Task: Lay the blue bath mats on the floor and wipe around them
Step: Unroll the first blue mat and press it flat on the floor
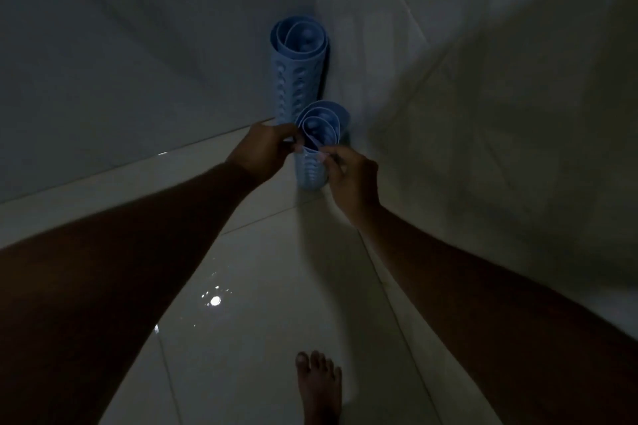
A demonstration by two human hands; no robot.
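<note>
Two rolled blue bath mats stand upright in the dim corner of the room. The taller roll [298,72] leans against the wall at the back. The shorter roll [319,128] stands in front of it on the tiled floor [276,304]. My left hand [266,152] pinches the top rim of the shorter roll from the left. My right hand [348,176] grips the same rim from the right. Suction cups show on both rolls.
A white curtain [448,62] hangs along the right side, touching the corner. A grey wall [121,62] runs on the left. The glossy floor shows a light reflection [214,301] and looks wet. A bare foot [319,386] stands at the bottom.
</note>
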